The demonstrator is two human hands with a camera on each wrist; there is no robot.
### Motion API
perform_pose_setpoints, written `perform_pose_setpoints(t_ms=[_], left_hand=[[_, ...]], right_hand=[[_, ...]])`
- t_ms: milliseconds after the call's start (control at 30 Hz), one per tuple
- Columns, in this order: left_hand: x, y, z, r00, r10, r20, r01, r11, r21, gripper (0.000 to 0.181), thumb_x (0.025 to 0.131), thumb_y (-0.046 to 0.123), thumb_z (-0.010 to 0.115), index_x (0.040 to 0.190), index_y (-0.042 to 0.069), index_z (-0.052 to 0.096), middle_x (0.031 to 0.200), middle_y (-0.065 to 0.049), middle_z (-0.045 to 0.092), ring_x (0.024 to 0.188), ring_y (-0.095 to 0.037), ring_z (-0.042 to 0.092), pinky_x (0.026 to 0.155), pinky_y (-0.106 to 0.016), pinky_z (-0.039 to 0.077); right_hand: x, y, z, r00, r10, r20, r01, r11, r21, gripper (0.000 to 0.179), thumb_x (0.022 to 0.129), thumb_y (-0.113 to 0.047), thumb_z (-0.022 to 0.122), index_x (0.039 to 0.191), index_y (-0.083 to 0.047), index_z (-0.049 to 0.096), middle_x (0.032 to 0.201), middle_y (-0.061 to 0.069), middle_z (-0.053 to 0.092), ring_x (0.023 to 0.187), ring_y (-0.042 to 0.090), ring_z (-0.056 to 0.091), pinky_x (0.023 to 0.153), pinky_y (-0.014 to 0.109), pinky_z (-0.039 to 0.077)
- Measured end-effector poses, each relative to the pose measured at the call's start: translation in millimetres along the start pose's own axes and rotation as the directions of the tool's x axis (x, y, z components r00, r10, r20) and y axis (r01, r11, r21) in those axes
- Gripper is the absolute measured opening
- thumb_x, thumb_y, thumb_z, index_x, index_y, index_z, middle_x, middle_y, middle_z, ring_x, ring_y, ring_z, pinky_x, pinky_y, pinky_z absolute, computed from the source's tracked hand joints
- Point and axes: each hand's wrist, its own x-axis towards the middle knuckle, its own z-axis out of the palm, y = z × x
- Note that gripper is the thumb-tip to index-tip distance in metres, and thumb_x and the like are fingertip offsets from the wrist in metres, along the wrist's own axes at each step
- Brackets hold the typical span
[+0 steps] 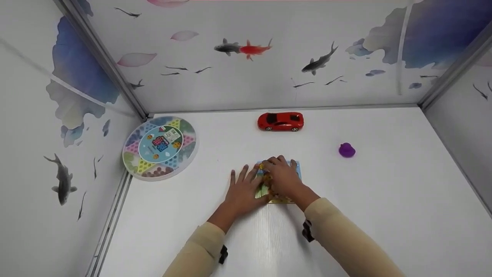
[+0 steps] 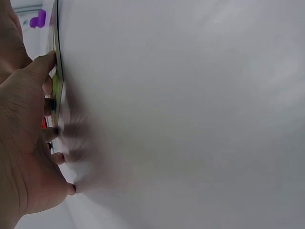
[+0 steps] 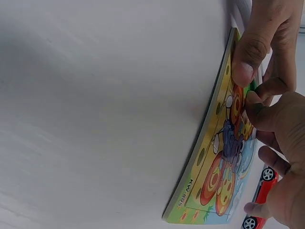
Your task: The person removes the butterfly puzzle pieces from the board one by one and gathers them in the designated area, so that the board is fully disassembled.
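A flat jigsaw puzzle board [image 1: 298,175] with a butterfly picture lies on the white table beneath both hands. The left hand [image 1: 243,194] rests at its left side with fingers spread; in the left wrist view its thumb [image 2: 45,64] presses on the board's edge. Over the board's middle is the right hand [image 1: 283,179], fingers bent. In the right wrist view its thumb and index fingertip come together at a butterfly puzzle piece [image 3: 237,102] near the left thumb. The hands partly cover the picture, so the piece's full outline is hidden.
A red toy car [image 1: 281,121] stands behind the board, near the back wall. To the right sits a small purple rubber duck [image 1: 347,150]. A round Chinese checkers set [image 1: 192,154] lies at the back left. Printed wall panels [image 1: 246,84] enclose the table.
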Motion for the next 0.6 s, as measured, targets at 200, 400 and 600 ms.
perform_pose_setpoints(t_ms=[200,400,600], left_hand=[[-1.1,1.4,-3.7,1.000,0.003,-0.009,-0.003,1.000,-0.003,0.081,0.104,0.075,0.054,0.162,0.020,0.054,0.184,-0.007,0.031,0.172,-0.040,0.021,0.133,-0.078,0.016],[-0.3,1.0,-3.6,1.000,-0.004,0.000,0.004,1.000,0.009,0.083,0.104,0.075,0.054,0.167,0.020,0.048,0.184,-0.005,0.030,0.172,-0.039,0.021,0.134,-0.077,0.017],[1.1,1.0,-2.3,1.000,-0.004,0.002,0.004,1.000,0.010,0.083,0.104,0.074,0.055,0.165,0.019,0.049,0.184,-0.005,0.031,0.172,-0.040,0.021,0.133,-0.077,0.017]], right_hand=[[2.7,-3.3,-2.0,0.999,0.042,-0.008,-0.041,0.998,0.055,0.062,0.097,-0.010,0.083,0.156,-0.016,0.062,0.157,0.011,0.063,0.142,0.043,0.056,0.110,0.085,0.043],[7.2,-6.8,1.4,0.996,0.090,-0.013,-0.089,0.994,0.066,0.067,0.093,-0.009,0.087,0.155,-0.018,0.062,0.156,0.011,0.062,0.138,0.049,0.058,0.108,0.084,0.046],[7.6,-5.6,4.9,0.996,0.085,-0.039,-0.081,0.992,0.094,0.068,0.093,-0.008,0.087,0.155,-0.020,0.061,0.153,0.011,0.061,0.136,0.046,0.055,0.109,0.083,0.046]])
